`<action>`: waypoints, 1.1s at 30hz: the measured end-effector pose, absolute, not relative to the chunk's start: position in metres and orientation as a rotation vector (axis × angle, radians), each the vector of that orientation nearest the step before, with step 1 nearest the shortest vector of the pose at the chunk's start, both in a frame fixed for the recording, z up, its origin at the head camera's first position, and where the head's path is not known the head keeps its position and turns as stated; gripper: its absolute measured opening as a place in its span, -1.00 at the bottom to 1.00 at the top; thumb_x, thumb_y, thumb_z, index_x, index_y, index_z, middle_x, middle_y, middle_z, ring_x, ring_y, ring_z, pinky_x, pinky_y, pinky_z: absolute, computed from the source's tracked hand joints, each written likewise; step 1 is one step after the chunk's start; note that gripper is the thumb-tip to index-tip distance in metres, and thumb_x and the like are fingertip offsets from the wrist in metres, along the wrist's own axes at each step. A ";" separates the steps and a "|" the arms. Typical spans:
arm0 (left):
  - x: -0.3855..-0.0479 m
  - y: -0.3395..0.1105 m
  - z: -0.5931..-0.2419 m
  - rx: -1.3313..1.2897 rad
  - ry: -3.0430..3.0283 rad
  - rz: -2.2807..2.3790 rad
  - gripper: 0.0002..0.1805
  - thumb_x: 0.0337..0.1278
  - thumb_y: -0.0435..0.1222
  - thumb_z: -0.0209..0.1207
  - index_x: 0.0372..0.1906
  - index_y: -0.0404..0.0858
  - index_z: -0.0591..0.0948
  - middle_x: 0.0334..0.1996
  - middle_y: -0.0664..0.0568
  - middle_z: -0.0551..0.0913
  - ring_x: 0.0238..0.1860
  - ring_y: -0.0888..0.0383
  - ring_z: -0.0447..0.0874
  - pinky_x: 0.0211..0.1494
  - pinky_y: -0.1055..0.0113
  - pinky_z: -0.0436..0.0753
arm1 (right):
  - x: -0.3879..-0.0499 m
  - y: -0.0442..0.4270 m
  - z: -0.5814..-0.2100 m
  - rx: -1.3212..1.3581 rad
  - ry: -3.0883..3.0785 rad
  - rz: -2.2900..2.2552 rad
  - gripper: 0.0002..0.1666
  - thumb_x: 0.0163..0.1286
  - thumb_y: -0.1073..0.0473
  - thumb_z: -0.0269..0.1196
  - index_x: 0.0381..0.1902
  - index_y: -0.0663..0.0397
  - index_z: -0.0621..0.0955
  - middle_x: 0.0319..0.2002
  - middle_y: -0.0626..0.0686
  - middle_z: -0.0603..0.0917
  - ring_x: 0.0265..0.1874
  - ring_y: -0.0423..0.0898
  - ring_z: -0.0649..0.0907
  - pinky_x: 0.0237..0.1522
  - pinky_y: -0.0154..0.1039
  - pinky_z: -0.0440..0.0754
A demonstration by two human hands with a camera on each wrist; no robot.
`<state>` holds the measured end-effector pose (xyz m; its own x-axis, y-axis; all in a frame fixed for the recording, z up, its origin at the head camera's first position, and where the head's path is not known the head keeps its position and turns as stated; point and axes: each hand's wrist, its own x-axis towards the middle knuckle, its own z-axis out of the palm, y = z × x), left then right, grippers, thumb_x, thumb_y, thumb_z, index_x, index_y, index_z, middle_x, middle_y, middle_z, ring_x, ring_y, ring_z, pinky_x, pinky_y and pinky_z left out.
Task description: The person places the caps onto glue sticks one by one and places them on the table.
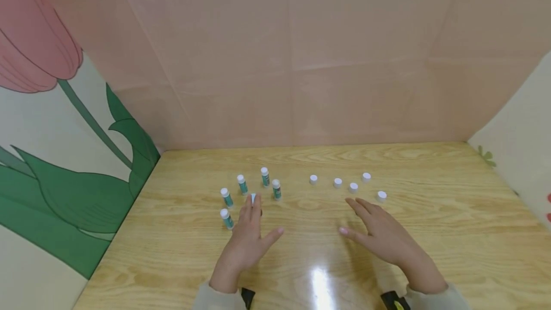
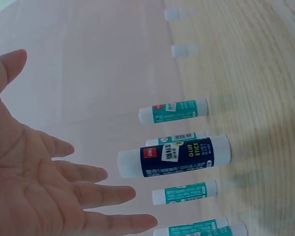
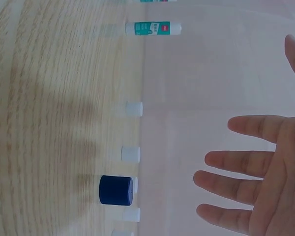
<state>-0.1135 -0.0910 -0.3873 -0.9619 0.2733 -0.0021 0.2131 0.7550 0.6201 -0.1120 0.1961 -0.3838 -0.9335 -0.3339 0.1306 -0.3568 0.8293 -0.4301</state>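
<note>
One navy tube [image 2: 183,156] reads "deli" and "GLUE STICK"; left grip [image 1: 246,242] and right grip [image 1: 384,236] spread wide.

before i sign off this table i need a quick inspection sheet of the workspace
surface: wood-grain table, bright reflection near the front
job's things: five teal glue sticks and one navy glue stick upright on the left; five white caps and one navy cap on the right
clutter: nothing seen
grippers: left hand and right hand both spread, holding nothing
cables: nothing seen
surroundings: plain pinkish backdrop behind, tulip-patterned panel at left, pale panel at right
</note>
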 end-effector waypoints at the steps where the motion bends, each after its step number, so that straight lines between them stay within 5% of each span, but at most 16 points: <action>1: -0.114 -0.091 -0.388 0.395 2.851 1.002 -0.03 -0.04 0.28 -0.19 0.32 -0.16 -0.29 0.29 -0.19 -0.33 0.24 -0.24 -0.30 -0.03 -0.30 0.08 | -0.112 0.196 -0.384 0.560 -2.957 0.712 -0.21 0.18 -0.22 0.04 0.23 0.13 0.21 0.13 0.28 0.28 0.06 0.27 0.28 -0.09 0.22 0.24; 33: -0.124 -0.095 -0.397 0.342 2.820 1.153 -0.02 -0.02 0.26 -0.17 0.31 -0.21 -0.32 0.30 -0.10 -0.35 0.28 -0.05 -0.36 0.17 -0.07 0.00 | -0.119 0.199 -0.393 0.514 -2.993 0.788 -0.22 0.20 -0.23 0.00 0.21 0.16 0.22 0.11 0.29 0.30 0.04 0.25 0.30 -0.11 0.22 0.26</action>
<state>-0.1242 -0.0949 -0.3971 -0.9723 0.2333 0.0138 0.1761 0.6926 0.6995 -0.1191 0.1989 -0.3928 -0.9462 -0.3116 0.0867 -0.3139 0.8200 -0.4787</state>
